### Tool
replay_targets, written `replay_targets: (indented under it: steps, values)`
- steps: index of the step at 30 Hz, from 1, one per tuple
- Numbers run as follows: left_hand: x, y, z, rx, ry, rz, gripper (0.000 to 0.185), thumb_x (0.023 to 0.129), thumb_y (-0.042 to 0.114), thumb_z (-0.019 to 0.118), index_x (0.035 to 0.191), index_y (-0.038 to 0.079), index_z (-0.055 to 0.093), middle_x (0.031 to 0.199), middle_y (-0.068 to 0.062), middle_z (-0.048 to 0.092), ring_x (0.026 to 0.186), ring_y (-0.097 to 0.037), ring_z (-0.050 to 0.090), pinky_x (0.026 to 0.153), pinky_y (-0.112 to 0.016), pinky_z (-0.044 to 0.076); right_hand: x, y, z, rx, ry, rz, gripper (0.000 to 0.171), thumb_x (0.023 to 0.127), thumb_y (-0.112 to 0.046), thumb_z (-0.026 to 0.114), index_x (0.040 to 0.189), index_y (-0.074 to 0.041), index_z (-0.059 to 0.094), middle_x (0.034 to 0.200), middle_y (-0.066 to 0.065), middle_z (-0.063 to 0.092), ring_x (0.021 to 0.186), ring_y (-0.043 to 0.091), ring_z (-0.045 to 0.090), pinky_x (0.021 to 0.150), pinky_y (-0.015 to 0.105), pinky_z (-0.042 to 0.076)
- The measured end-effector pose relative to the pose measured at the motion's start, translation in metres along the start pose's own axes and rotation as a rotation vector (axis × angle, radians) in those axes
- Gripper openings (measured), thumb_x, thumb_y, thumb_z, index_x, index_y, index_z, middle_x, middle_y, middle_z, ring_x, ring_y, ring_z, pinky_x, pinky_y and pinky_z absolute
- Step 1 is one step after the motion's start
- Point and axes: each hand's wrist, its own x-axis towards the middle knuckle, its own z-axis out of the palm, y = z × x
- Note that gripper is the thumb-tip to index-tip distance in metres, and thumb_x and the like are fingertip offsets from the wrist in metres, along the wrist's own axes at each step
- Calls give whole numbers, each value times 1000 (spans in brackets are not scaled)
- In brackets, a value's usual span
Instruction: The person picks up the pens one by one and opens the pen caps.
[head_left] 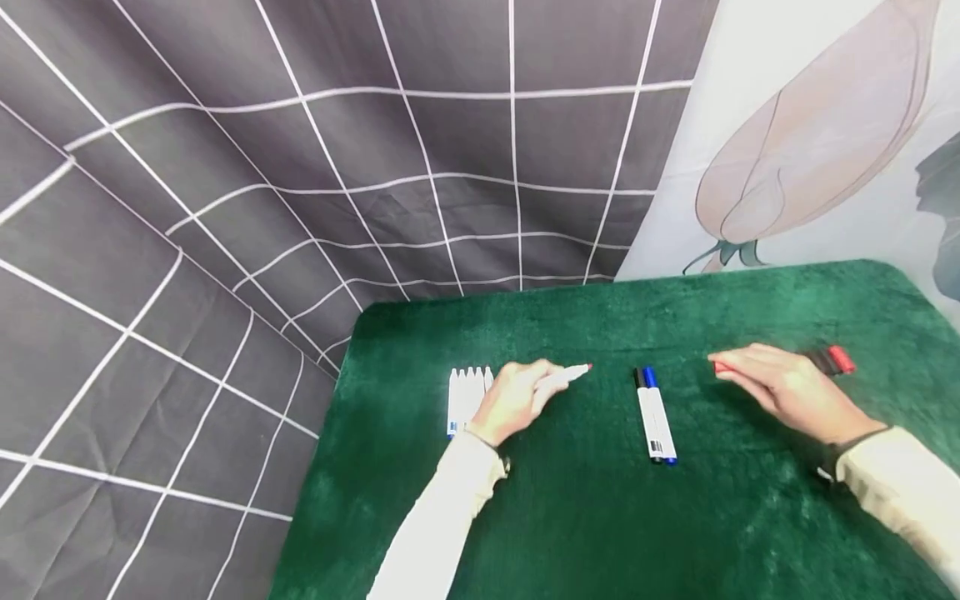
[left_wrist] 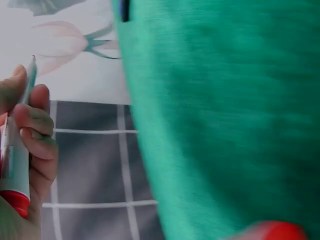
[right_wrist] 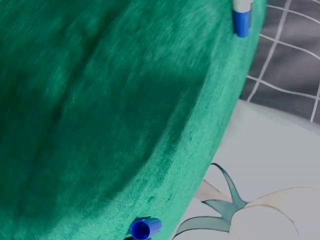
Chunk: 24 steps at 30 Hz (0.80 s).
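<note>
Left hand [head_left: 517,398] pinching uncapped red marker [head_left: 564,377], tip out, ready to cap. Right hand [head_left: 780,387] over red cap [head_left: 722,367] on table [head_left: 600,517] (grip unclear). Capped markers [head_left: 656,415] between.

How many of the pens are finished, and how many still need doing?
Two capped markers, one black and one blue, lie side by side in the middle and look finished. The left hand holds an uncapped red marker in its grip. The right hand hovers open with a red cap at its fingertips. A row of uncapped markers still waits, and loose caps lie beyond the right hand.
</note>
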Motion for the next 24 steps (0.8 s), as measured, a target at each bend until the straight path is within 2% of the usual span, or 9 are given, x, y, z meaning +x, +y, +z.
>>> replay_targets:
  steps: [6,9,11,13,14,17,18,22,24]
  values:
    - [7,5,4,-55,-60,20,14,98,24,67,103,12,72,81,6,71,62,-1,51,60,-12,41,-2,0,2,6,-136,-39,49,106,-42,43,115,-5,74,102,6,74,95,16,66,104,10,31]
    - [6,10,9,-50,-63,-29,13,96,24,69,102,12,72,83,6,71,63,-1,51,61,-12,41,-2,-4,4,16,-152,-5,49,106,-43,42,115,-6,73,102,5,74,94,16,66,104,10,30]
    - [4,12,10,-41,-48,-63,13,95,23,70,102,13,71,84,5,72,64,-3,52,61,-13,41,-1,-5,5,31,-166,23,41,105,-38,49,117,-7,73,104,4,74,96,14,65,104,10,31]
    - [3,14,10,-32,-37,-86,13,95,23,71,103,13,71,85,5,71,65,-3,52,61,-14,41,1,-6,5,44,-198,60,28,99,-25,64,120,-8,72,107,3,73,101,12,64,104,9,30]
    - [3,15,11,-30,-33,-90,12,95,22,71,103,13,70,84,5,71,64,-4,51,60,-14,40,1,-6,6,47,-216,74,28,94,-18,70,121,-8,72,109,3,73,103,11,63,104,9,30]
    - [2,16,13,27,-10,-84,11,95,21,70,103,13,69,81,7,67,65,-4,51,61,-15,42,2,-6,7,50,-240,101,50,76,4,79,124,-7,70,112,5,72,107,12,63,105,10,30]
    - [1,16,13,55,0,-77,11,94,20,70,103,13,69,81,7,65,65,-5,51,61,-17,43,2,-7,7,50,-247,116,52,75,5,78,125,-6,69,113,6,72,108,12,61,106,10,29]
    - [-1,16,16,142,59,-77,15,88,15,70,103,12,69,80,6,62,68,-7,55,65,-24,48,2,-7,11,53,-213,116,39,91,-4,70,129,-3,66,115,8,72,109,13,61,106,12,30]
    - [-2,16,16,174,85,-104,18,85,13,70,103,12,69,82,4,65,69,-9,59,66,-27,50,2,-8,12,54,-187,107,38,93,-6,68,131,-3,65,115,8,71,108,14,61,106,11,30]
